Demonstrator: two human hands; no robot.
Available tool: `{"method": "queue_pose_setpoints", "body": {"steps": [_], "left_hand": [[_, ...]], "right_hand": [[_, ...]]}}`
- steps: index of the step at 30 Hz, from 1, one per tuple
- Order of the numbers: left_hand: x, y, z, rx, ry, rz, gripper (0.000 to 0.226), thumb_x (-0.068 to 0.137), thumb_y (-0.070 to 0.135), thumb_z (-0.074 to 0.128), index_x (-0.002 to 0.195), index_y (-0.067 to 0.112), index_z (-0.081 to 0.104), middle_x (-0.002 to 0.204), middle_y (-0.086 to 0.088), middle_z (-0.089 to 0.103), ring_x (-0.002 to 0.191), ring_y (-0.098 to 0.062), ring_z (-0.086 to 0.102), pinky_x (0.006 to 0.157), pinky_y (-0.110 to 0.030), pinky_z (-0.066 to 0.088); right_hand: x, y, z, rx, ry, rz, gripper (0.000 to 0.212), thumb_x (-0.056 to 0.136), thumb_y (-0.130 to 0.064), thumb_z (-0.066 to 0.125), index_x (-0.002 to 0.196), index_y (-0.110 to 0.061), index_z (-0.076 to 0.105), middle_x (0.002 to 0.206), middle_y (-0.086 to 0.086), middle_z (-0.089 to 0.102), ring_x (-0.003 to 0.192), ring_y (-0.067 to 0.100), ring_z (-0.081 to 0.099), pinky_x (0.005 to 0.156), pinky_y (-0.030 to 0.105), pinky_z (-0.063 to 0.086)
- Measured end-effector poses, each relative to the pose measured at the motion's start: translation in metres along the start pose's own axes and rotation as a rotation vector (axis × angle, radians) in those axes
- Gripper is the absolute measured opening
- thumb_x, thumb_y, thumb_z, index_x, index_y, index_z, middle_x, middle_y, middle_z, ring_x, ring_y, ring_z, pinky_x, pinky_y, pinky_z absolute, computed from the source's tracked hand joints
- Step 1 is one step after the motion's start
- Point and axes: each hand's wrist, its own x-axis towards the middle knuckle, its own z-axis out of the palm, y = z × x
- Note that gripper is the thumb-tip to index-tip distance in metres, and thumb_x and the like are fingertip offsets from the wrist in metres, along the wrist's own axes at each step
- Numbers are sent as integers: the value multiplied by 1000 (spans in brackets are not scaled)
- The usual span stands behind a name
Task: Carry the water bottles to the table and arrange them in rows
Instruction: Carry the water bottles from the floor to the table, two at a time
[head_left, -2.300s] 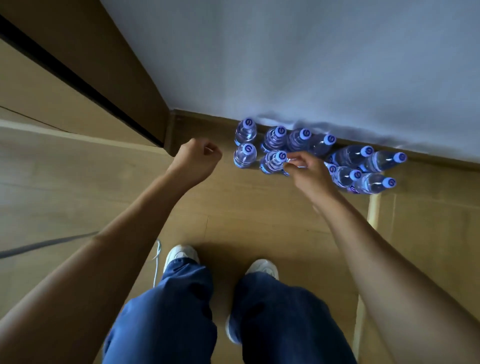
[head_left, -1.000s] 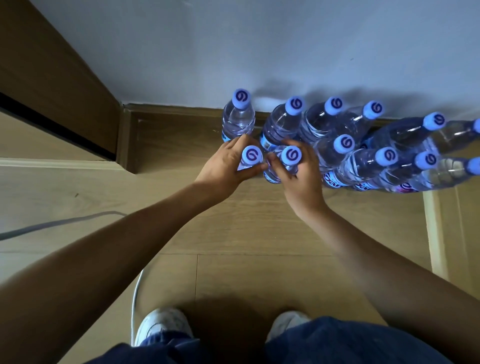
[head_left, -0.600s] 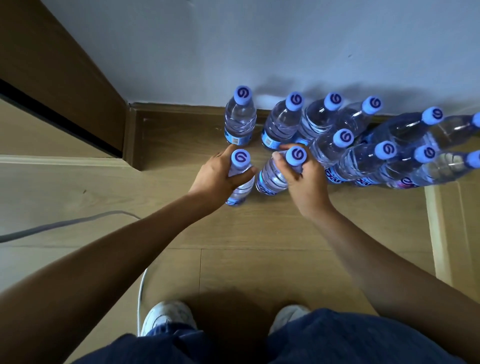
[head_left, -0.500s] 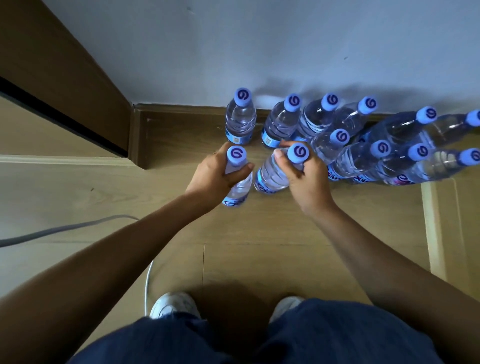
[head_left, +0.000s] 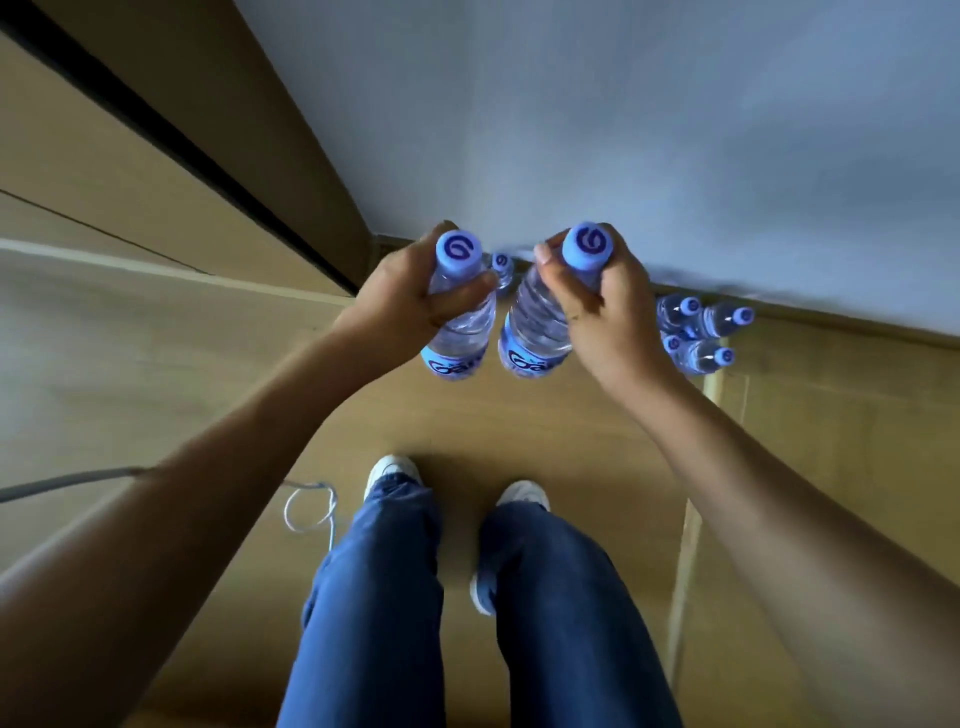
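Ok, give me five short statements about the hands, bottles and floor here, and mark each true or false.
1. The left hand grips a water bottle below its cap. True.
2. The right hand is empty. False: it grips a second bottle.
3. Both held bottles have their caps off. False: blue caps are on both.
4. More bottles stand on the floor by the wall. True.
5. The held bottles rest on a table. False: they hang in the air above the wooden floor.

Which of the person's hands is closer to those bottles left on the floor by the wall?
Right. The right hand, gripping a bottle, is just beside the floor bottles; the left hand is farther off, across both held bottles.
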Motion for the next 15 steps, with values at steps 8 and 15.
{"method": "queue_pose_setpoints", "body": {"steps": [8,15], "left_hand": [[-85,178,-124,-51,108,-4,22,90,31,61,96,10,60,85,8,62,79,-6,58,76,-23,47],[-187,282,-210,-42,375,-5,55,84,48,54,98,-6,59,96,-27,62,83,-19,56,83,-47,49]], "right_hand": [[-23,-236,-39,-2,-112,-218,44,89,-37,60,93,6,59,85,18,67,81,29,61,78,34,47],[-63,-388,-41,58,-304,-338,23,92,-32,63,89,-10,59,72,-8,58,69,7,56,71,19,45]]}}
